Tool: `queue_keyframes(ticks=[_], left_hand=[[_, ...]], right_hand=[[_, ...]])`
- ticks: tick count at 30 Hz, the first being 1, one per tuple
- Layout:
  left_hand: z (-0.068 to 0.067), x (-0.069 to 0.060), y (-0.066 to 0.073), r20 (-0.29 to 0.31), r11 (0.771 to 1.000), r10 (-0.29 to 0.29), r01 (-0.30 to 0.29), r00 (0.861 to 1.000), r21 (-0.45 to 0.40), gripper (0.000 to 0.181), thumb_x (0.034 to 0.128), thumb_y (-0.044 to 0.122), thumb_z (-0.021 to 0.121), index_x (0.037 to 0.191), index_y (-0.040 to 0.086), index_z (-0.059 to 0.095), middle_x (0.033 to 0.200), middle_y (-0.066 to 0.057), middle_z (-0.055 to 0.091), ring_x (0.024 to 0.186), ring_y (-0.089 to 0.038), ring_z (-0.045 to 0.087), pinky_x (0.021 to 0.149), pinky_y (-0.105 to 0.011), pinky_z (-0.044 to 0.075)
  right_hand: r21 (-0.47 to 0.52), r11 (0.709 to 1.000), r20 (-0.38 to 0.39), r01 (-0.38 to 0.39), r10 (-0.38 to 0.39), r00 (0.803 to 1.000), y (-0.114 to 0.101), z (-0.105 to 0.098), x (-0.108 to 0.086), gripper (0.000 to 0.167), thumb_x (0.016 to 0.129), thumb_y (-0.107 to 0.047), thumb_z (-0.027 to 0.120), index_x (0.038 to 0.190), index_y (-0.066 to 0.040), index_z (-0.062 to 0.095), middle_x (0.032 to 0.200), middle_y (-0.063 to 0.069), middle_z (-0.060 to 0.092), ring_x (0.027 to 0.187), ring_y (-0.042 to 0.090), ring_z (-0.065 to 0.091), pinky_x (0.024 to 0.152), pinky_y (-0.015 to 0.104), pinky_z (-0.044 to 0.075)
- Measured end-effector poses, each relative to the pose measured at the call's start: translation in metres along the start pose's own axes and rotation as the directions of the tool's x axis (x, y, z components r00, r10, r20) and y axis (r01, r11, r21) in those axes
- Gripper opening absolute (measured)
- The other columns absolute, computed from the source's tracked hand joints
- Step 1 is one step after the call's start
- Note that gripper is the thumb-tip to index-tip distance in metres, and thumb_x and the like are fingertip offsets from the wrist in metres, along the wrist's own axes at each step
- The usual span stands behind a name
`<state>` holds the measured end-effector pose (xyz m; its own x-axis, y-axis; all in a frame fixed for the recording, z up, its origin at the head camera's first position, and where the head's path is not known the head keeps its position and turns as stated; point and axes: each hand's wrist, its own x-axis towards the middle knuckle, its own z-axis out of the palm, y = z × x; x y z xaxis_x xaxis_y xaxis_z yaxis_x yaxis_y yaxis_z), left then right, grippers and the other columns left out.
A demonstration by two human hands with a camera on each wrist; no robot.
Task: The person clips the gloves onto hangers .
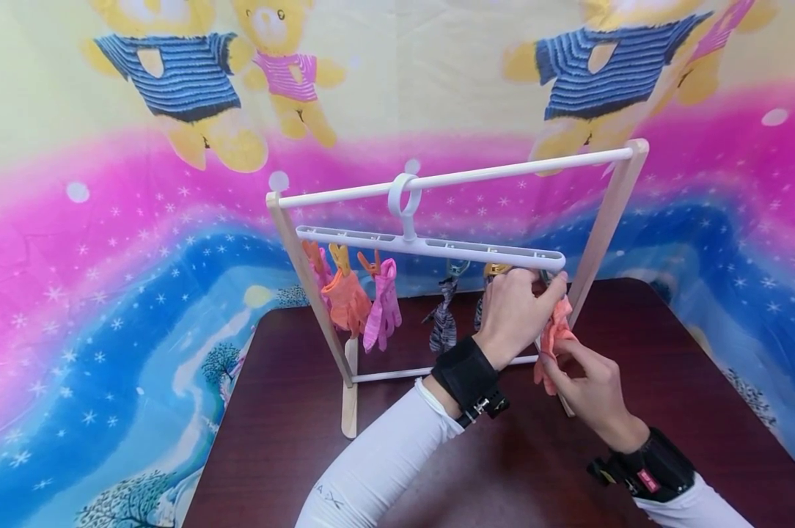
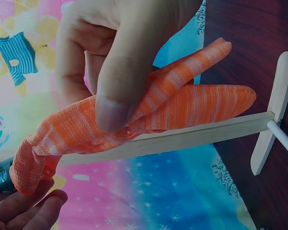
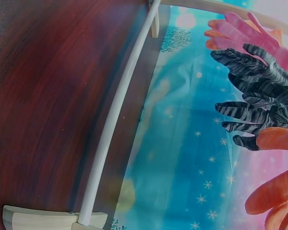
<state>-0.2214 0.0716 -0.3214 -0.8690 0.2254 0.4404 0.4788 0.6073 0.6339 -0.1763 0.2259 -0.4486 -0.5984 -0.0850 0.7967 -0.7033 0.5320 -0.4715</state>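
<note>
An orange-and-white striped knit glove hangs at the right end of a white hanger. My right hand pinches this glove between thumb and fingers. Up at the glove's cuff, my left hand holds a green clothes peg under the hanger's end. In the left wrist view the cuff lies at the peg, but whether the peg grips it cannot be seen. Grey-black striped gloves hang beside the left hand, partly hidden behind it.
A wooden frame with a white top rod carries the hanger by its ring. Pink gloves and another orange glove hang from pegs at the left. Below is a dark table; behind, a printed bear cloth.
</note>
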Motion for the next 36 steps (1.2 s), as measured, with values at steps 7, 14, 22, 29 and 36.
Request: queue_keyframes(ticks=[7, 14, 22, 29, 36], left_hand=[[0.000, 0.000, 0.000, 0.008, 1.000, 0.000, 0.000, 1.000, -0.014, 0.044, 0.0996, 0.045, 0.059, 0.066, 0.017, 0.058, 0.052, 0.005, 0.042, 0.046, -0.005, 0.040, 0.045, -0.017, 0.028], [0.002, 0.000, -0.001, 0.014, 1.000, -0.005, 0.005, 1.000, -0.019, 0.046, 0.0987, 0.046, 0.059, 0.063, 0.017, 0.056, 0.051, 0.004, 0.040, 0.045, -0.006, 0.039, 0.043, -0.018, 0.026], [0.003, 0.001, 0.000, 0.005, 1.000, -0.001, 0.001, 1.000, -0.014, 0.045, 0.0977, 0.048, 0.060, 0.065, 0.018, 0.057, 0.052, 0.004, 0.039, 0.045, -0.006, 0.038, 0.043, -0.018, 0.026], [0.003, 0.000, 0.001, 0.004, 1.000, -0.016, 0.016, 1.000, -0.012, 0.047, 0.0969, 0.051, 0.061, 0.064, 0.018, 0.054, 0.051, 0.005, 0.039, 0.045, -0.006, 0.039, 0.044, -0.019, 0.027], [0.004, -0.003, -0.001, 0.013, 0.999, -0.028, 0.028, 1.000, -0.021, 0.047, 0.0965, 0.052, 0.062, 0.067, 0.017, 0.049, 0.054, 0.004, 0.036, 0.046, -0.007, 0.035, 0.046, -0.019, 0.025]], right_hand=[[0.002, 1.000, -0.001, 0.003, -0.003, 1.000, 0.001, 0.000, 0.000, 0.017, 0.089, -0.013, 0.076, 0.099, 0.000, 0.072, 0.074, 0.006, 0.069, 0.068, -0.007, 0.059, 0.061, 0.012, 0.052], [-0.002, 1.000, -0.009, -0.011, 0.011, 1.000, 0.004, 0.001, 0.000, 0.022, 0.078, 0.004, 0.077, 0.099, 0.000, 0.073, 0.074, 0.007, 0.070, 0.074, -0.011, 0.060, 0.063, 0.010, 0.051], [-0.007, 1.000, -0.014, -0.023, 0.023, 1.000, 0.007, 0.001, 0.001, 0.020, 0.079, 0.003, 0.078, 0.098, -0.001, 0.072, 0.074, 0.007, 0.069, 0.074, -0.011, 0.059, 0.065, 0.008, 0.049], [0.008, 1.000, -0.037, -0.024, 0.025, 0.999, 0.010, 0.002, 0.000, 0.026, 0.075, 0.009, 0.077, 0.099, 0.000, 0.073, 0.073, 0.008, 0.069, 0.075, -0.011, 0.059, 0.062, 0.009, 0.048], [0.015, 0.999, -0.056, -0.041, 0.042, 0.998, 0.012, 0.001, 0.000, 0.031, 0.071, 0.015, 0.076, 0.100, 0.002, 0.073, 0.074, 0.010, 0.070, 0.078, -0.013, 0.060, 0.062, 0.011, 0.050]])
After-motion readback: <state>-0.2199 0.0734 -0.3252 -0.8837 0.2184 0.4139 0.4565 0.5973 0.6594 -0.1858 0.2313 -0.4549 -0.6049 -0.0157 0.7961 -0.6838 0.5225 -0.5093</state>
